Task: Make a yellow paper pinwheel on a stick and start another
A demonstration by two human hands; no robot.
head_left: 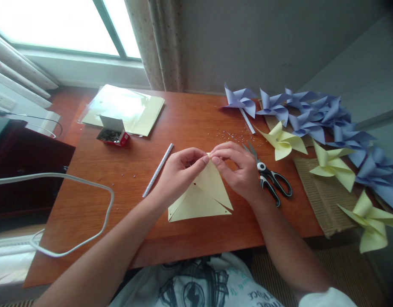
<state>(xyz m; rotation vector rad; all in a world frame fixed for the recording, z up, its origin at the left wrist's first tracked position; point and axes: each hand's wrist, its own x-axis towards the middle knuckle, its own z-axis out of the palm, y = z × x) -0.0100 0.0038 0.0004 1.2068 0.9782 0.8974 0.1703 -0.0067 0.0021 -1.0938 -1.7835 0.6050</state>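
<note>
A yellow paper square, slit from its corners toward the middle, lies on the table in front of me. Small holes show at its centre and near its lower corners. My left hand pinches the far corner of the paper between thumb and fingers. From the other side, my right hand pinches the same corner, fingertips meeting the left ones. The fingers hide what that corner looks like. A rolled white paper stick rests left of my left hand. Black-handled scissors lie just right of my right hand, blades partly apart.
Yellow pinwheels and several purple pinwheels spread along the right, some on corrugated cardboard. One purple pinwheel has a stick. A small red box stands open before yellow sheets. A white cable loops at left.
</note>
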